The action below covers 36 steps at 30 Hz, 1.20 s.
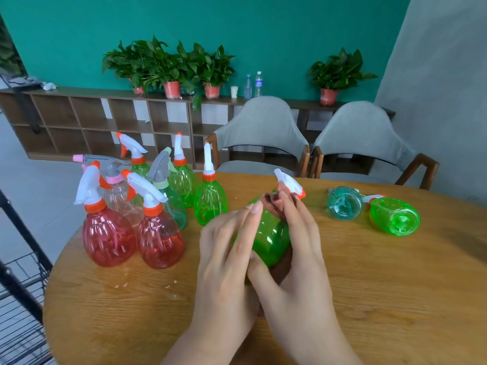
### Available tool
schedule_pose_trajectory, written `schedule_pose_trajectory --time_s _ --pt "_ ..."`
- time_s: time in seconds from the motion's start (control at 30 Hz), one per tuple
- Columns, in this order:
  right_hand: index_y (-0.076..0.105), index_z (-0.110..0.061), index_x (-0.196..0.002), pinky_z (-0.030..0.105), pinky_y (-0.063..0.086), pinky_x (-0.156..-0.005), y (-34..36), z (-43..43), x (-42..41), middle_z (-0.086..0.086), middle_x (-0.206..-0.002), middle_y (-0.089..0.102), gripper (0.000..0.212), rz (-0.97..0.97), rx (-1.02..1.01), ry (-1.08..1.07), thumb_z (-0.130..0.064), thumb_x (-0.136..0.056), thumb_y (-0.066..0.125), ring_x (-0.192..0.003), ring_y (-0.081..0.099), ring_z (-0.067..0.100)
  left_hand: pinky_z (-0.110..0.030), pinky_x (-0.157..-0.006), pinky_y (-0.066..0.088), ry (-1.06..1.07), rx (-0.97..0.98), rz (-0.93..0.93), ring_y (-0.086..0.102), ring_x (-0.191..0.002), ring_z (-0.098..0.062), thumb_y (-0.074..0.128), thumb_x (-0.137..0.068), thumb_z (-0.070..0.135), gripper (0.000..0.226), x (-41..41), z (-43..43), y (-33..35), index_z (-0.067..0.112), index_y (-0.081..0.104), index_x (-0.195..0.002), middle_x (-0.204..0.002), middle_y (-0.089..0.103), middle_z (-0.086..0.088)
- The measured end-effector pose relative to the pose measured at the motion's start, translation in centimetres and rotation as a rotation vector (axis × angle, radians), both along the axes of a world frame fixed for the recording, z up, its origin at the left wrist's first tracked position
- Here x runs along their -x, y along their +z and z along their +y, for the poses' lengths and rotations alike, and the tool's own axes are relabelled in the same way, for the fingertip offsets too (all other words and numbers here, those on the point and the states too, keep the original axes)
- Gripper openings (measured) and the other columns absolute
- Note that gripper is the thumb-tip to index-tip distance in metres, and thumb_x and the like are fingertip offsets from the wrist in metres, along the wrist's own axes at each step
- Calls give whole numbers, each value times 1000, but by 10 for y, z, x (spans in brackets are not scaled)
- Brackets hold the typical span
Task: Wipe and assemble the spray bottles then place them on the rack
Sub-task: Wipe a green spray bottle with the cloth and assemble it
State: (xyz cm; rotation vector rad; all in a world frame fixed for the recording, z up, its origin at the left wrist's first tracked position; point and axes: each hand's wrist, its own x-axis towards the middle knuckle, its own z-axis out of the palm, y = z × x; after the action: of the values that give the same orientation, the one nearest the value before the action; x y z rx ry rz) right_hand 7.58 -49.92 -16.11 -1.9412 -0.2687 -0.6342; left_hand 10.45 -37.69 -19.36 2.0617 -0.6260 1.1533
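A green spray bottle (271, 238) with a white trigger head (288, 184) lies tilted over the middle of the round wooden table (382, 299). My left hand (226, 259) grips its left side. My right hand (295, 246) presses a brown cloth (276, 204) against the bottle's neck and underside. Several assembled bottles stand upright at the left: two red ones (108, 233) (159, 238) in front, green ones (210, 201) and a clear one behind. At the right, a teal bottle (345, 202) and a green bottle (395, 216) lie on their sides.
A black wire rack (23, 280) stands off the table's left edge. Two grey chairs (263, 133) (366, 143) face the far side of the table. A low wooden shelf (105, 119) with potted plants runs along the teal wall. Small scraps lie near the table's front left.
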Motion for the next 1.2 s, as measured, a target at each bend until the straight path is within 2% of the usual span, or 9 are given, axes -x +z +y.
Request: schedule_pose_trajectory --time_s 0.1,0.27,0.37,0.5,0.63,0.83,0.93,1.07,1.2 --pt "46 -33 -159 6 31 -115 -9 -12 -6 -12 -166 40 95 6 -80 1 0 -79 87 -157 32 1 -28 -124 28 -93 -1 111 39 -149 -18 88 -75 -5 117 -1 1 0 25 24 -169 -160 45 8" --pt "51 -44 -151 50 46 -120 -19 -22 -14 -10 -161 49 86 -15 -310 33 -15 -77 83 -151 48 18 -39 -115 50 -321 344 311 47 -150 -25 98 -72 2 126 5 -7 2 37 25 -169 -157 39 2" --pt "53 -36 -150 55 48 -118 -20 -18 -13 -2 -161 50 83 -47 -427 108 -7 -78 81 -149 50 23 -20 -100 57 -441 617 435 58 -141 -16 102 -68 11 114 8 -14 6 35 41 -161 -153 40 6" --pt "56 -37 -147 57 48 -117 -22 -12 -12 9 -163 45 81 -103 -491 171 3 -80 77 -151 48 27 -46 -111 54 -457 675 569 59 -141 -21 103 -68 23 100 9 -14 10 45 51 -151 -155 53 8" --pt "53 -32 -153 37 46 -119 -15 -12 -10 1 -167 40 83 -170 -361 142 8 -82 69 -155 41 19 -35 -99 61 -600 788 708 72 -125 -20 92 -72 -8 98 16 -16 20 40 52 -147 -135 73 4" --pt "39 -26 -163 22 37 -121 -6 -6 -3 -5 -174 28 81 -148 -40 102 -17 -92 77 -161 29 13 -33 -88 64 -472 830 582 77 -112 -23 98 -65 10 92 15 -18 20 35 53 -140 -128 75 5" --pt "29 -26 -168 6 37 -111 -2 -6 -3 -12 -176 22 91 -83 46 64 -34 -95 81 -148 42 3 -43 -95 63 -290 630 457 73 -120 -16 98 -72 38 86 16 -13 13 46 52 -144 -137 67 17" --pt "27 -29 -169 4 26 -117 10 -11 -5 -18 -176 20 97 -67 145 38 -54 -90 78 -162 21 3 -40 -110 55 -147 379 334 56 -143 -11 90 -78 46 85 13 -4 6 52 45 -151 -153 57 14" --pt "48 -34 -160 4 44 -99 7 -1 5 -11 -174 30 78 -160 197 -60 -42 -89 80 -136 60 6 -11 -109 41 -72 372 267 53 -142 -1 81 -79 44 78 13 -5 9 45 47 -149 -151 59 12"
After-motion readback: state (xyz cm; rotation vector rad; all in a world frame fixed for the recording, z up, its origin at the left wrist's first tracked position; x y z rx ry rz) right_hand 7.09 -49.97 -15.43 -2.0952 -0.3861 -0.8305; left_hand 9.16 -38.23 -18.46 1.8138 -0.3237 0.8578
